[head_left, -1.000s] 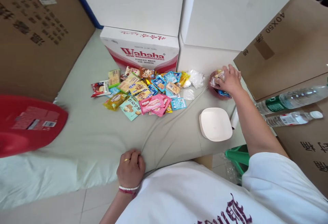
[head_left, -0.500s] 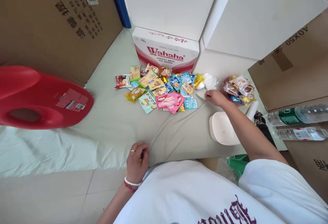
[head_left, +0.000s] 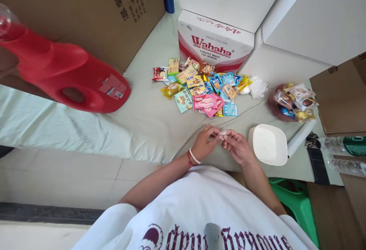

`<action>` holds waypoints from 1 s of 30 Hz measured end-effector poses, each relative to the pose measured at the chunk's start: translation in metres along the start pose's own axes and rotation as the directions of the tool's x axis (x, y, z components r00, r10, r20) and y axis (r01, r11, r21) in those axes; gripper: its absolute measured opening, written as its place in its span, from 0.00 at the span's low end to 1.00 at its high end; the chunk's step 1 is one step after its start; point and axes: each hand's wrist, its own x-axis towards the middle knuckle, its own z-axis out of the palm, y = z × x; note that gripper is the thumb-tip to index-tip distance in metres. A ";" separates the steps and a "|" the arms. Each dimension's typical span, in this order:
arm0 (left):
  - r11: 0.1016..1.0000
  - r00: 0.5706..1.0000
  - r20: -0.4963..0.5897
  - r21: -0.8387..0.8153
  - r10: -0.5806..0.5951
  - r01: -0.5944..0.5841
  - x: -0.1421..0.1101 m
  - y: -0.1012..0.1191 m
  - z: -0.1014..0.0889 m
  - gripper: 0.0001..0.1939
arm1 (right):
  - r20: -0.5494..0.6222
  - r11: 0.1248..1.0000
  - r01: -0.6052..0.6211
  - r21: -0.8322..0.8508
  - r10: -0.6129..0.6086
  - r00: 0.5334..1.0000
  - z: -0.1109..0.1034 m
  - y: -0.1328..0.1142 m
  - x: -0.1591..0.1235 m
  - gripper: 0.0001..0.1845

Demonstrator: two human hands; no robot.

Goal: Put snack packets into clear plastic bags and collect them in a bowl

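In front of my shirt, both hands pinch a small translucent plastic bag between thumbs and fingertips. My left hand, with a ring and a bead bracelet, has its fingers closed on one side of the bag. On the other side is my right hand, also closed on it. The fingers partly hide the bag. Beyond the hands lies a pile of wrapped snacks in blue, yellow, pink and green packets. More clear plastic bags lie bunched at the pile's right end.
A white square bowl stands right of my right hand. Behind it, a brownish bowl holds wrapped snacks. A Wahaha carton backs the pile. On the left is a large red jug; plastic bottles lie at far right.
My right hand has come back from beside the plastic bags with a small one. My left hand has moved right from the table edge and now pinches it too. The view has shifted.
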 end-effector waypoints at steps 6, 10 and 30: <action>0.931 0.967 -0.097 -0.310 -0.235 0.195 0.001 -0.018 -0.022 0.22 | -0.012 1.000 -0.024 0.010 0.024 1.000 -0.041 -0.018 -0.006 0.17; 0.860 0.925 -0.169 -0.452 -0.342 0.235 -0.001 -0.015 -0.030 0.25 | 0.009 0.999 -0.032 -0.038 0.032 0.999 -0.052 -0.017 -0.004 0.16; 0.783 0.838 -0.213 -0.524 -0.502 0.336 0.006 -0.019 -0.046 0.28 | 0.330 0.514 0.484 -0.708 -0.365 0.871 -0.017 0.026 0.017 0.09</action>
